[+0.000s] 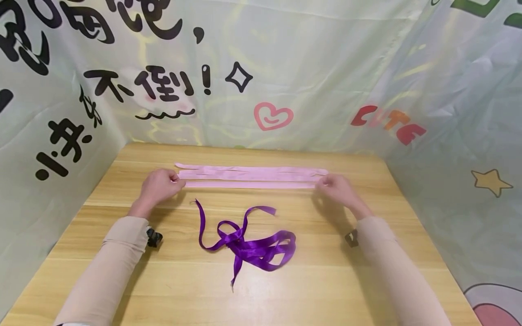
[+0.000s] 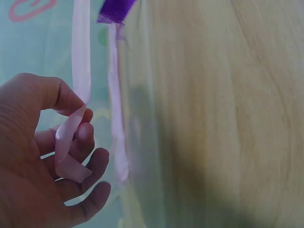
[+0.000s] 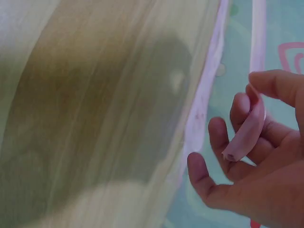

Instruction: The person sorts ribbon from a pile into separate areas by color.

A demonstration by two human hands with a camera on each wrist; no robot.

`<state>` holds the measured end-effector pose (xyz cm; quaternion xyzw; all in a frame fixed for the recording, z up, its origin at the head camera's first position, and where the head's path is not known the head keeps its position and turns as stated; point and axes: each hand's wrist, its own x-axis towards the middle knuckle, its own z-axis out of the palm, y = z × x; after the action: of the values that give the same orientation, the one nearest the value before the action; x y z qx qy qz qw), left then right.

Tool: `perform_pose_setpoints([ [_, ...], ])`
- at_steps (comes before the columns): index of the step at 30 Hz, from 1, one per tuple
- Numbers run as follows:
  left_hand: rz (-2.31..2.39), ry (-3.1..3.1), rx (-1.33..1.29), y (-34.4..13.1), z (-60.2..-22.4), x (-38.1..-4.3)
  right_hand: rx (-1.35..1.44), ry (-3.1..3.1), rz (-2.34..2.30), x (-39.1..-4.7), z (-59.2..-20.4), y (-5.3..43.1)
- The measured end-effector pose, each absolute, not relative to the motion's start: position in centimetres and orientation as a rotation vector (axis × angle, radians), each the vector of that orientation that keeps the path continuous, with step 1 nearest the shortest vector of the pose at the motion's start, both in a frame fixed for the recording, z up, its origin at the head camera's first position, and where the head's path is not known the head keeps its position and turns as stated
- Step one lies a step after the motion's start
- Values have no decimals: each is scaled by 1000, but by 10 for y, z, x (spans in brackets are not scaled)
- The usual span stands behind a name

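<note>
A pink ribbon (image 1: 253, 185) runs taut between my two hands, near the back of the table. My left hand (image 1: 160, 186) pinches its left end between thumb and index finger; in the left wrist view the loose tail (image 2: 71, 168) curls across the fingers. With the same kind of pinch, my right hand (image 1: 337, 188) holds the other end, its short tail (image 3: 244, 140) hanging over the palm in the right wrist view. Just beyond the taut ribbon, more pink ribbon lengths (image 1: 253, 172) lie side by side. A tangled purple ribbon (image 1: 261, 249) lies nearer, between my forearms.
The wooden table (image 1: 163, 290) is bordered at the back and sides by a pale printed cloth (image 1: 318, 54) with lettering and drawings. A small dark device sits at the left wrist (image 1: 154, 237) and another at the right wrist (image 1: 352, 237).
</note>
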<state>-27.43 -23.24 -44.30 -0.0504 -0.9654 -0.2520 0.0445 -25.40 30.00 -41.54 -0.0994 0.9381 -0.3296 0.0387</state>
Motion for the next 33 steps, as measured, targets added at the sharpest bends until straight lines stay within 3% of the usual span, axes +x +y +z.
perform_pose_setpoints([
  [8, -782, -3021, -76, -235, -455, -283, -52, 2860, -934, -269, -427, 295],
  [33, -721, -3082, 70, -236, -459, -292, 195, 2937, -873, -288, -444, 296],
])
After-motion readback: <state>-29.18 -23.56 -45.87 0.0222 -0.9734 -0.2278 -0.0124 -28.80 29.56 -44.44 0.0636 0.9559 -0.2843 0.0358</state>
